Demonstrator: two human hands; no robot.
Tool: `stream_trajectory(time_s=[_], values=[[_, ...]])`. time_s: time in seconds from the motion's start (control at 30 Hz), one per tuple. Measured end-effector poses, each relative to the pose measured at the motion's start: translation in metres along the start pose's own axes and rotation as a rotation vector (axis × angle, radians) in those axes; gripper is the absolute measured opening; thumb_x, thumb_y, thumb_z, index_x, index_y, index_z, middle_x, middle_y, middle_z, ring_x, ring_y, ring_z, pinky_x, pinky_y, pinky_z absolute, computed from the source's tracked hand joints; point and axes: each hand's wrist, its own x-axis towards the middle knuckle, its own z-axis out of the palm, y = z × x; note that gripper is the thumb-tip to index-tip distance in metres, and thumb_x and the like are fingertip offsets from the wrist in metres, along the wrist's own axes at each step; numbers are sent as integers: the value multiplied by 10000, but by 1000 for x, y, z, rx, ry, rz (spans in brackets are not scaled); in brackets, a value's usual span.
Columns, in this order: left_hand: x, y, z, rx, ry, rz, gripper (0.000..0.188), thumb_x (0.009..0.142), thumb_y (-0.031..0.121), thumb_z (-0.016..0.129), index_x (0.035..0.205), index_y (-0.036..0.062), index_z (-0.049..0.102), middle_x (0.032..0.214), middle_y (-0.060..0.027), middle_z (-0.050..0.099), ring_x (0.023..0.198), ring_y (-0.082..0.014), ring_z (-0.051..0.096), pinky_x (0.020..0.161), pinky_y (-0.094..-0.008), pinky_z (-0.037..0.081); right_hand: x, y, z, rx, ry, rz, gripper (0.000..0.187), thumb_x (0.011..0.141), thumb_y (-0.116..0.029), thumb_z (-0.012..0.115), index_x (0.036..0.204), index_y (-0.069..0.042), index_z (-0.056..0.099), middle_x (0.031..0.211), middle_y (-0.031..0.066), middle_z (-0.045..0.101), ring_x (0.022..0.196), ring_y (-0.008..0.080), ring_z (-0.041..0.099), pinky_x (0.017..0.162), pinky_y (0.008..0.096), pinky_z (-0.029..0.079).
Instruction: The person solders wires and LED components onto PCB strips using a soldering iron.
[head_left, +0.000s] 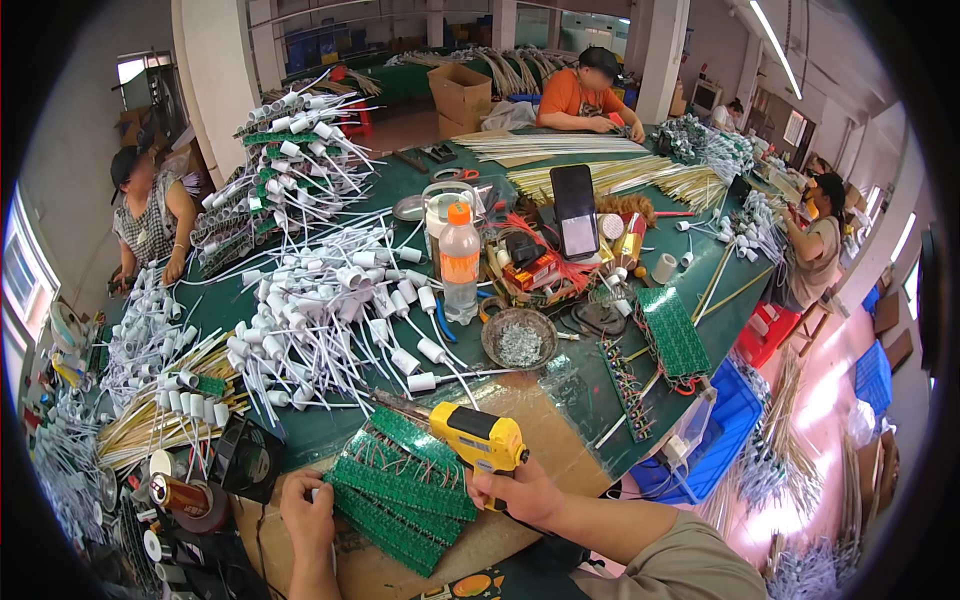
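Filling most of the view: a long dark-green-topped counter (400, 182), crowded end to end. Across its far side, a person in an orange shirt and dark cap (580, 105), leaning over pale strips. Nearer, left of centre, a sprawling heap of white cylindrical sockets with white wire leads (300, 320), spread loosely over the green top. At the near edge, a flat brown board (560, 440), smooth-faced, scuffed. On it, the main item: a fanned stack of green rectangular circuit boards (390, 500), overlapping at angles, thin wires across the upper ones, lying between the two hands. Over the stack's upper right, a yellow-and-black pistol-shaped tool (480, 435), slim nose pointing left and away; contact with the boards cannot be made out. Right hand (520, 492) has its fingers clamped around the tool's grip. Left hand (308, 520) sits at the stack's left edge, fingers curled; cannot tell whether they pinch anything. Beyond the tool, a clear plastic bottle with an orange cap (460, 265), upright; right of it, a black slab smartphone (574, 215), propped up. Nearer than the phone, a shallow round dish (488, 350) holding small silvery bits (520, 345).
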Motion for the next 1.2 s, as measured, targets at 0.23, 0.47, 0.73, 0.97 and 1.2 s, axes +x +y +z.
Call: stream_trajectory(time_s=[0.23,0.47,0.73,0.97,1.2], values=[[0,0,0,-67,-3,-54,87,706,-11,632,752,-5,558,916,-108,601,864,-196,563,772,-295,438,-3,0,0,3,-11,-17,211,918,-122,601,1083,-20,517,803,21,542,715,98,534,631,265,462],[-1,-2,0,-61,-33,-48,77,738,-10,623,780,2,560,977,-97,596,887,-171,543,791,-276,419,-3,-3,1,11,-2,-33,200,918,-119,601,1074,-25,520,794,21,541,710,97,533,628,265,460],[0,0,1,-21,-2,2,90,706,-14,634,758,-6,561,931,-118,596,863,-201,563,763,-296,438,-2,-1,0,-23,4,-21,173,924,-114,586,1063,-28,531,782,12,545,709,94,530,634,253,447],[1,6,0,-31,-10,-52,93,707,-15,632,767,-5,562,931,-115,595,876,-198,560,770,-294,436,-2,-1,-1,-16,-8,-14,153,924,-112,584,1042,-27,539,784,13,546,712,93,529,640,254,447],[-1,-7,1,-29,4,-27,97,700,5,642,753,-4,562,929,-124,599,887,-225,564,789,-319,435,-2,0,1,-42,18,2,179,915,-125,610,1045,-25,540,793,7,547,713,88,530,625,245,441]])
